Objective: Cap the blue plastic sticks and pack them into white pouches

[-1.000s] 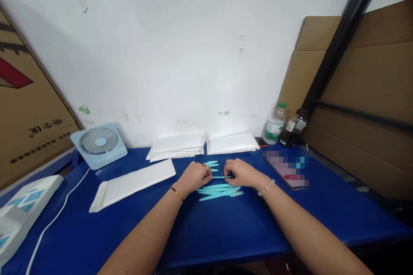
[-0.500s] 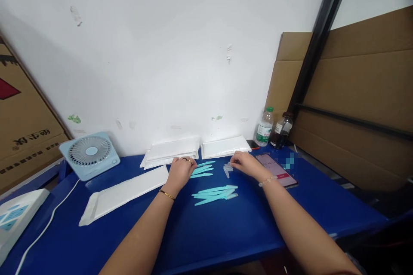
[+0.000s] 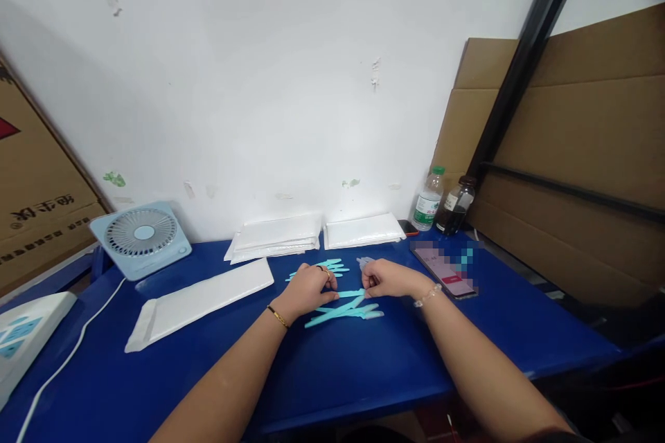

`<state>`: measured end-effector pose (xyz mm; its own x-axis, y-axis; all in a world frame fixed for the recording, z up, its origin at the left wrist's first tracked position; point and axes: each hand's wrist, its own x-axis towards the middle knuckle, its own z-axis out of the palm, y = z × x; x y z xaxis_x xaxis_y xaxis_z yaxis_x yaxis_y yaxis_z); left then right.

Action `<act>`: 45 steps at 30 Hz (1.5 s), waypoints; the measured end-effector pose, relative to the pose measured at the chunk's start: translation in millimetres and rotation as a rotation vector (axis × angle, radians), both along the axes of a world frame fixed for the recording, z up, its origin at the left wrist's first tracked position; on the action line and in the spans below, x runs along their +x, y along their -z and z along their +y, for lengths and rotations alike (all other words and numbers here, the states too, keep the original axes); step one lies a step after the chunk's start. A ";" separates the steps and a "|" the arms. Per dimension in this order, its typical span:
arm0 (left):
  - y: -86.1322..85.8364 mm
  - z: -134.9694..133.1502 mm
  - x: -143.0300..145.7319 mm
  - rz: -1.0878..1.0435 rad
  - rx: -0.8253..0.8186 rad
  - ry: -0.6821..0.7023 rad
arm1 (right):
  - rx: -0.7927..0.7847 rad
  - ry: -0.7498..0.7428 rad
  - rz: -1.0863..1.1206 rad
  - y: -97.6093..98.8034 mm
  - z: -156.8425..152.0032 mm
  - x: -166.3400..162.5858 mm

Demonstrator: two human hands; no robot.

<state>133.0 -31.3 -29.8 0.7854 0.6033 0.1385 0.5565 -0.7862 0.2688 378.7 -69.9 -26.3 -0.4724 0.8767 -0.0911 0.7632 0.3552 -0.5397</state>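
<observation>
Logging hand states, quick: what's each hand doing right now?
Left hand: closed, pinching one end of a teal stick.
Right hand: closed, pinching its other end.

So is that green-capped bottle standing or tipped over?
Upright: the bottle stands on its base on the table, green cap on top.

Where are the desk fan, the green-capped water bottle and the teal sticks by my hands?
desk fan (image 3: 139, 233): head view, centre of its round grille.
water bottle (image 3: 427, 207): head view, on its label.
teal sticks (image 3: 340, 312): head view, middle of the loose pile.
</observation>
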 end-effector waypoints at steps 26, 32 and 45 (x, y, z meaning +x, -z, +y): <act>-11.8 -3.8 -12.1 -0.046 -0.140 -0.053 | 0.304 -0.146 -0.010 -0.9 -1.1 -33.2; -3.9 -0.7 -6.9 0.046 -0.035 -0.052 | 0.343 -0.135 -0.044 4.6 0.8 -37.8; -9.0 12.5 -19.2 -0.038 0.119 -0.230 | 0.294 0.083 0.092 -8.7 2.8 12.1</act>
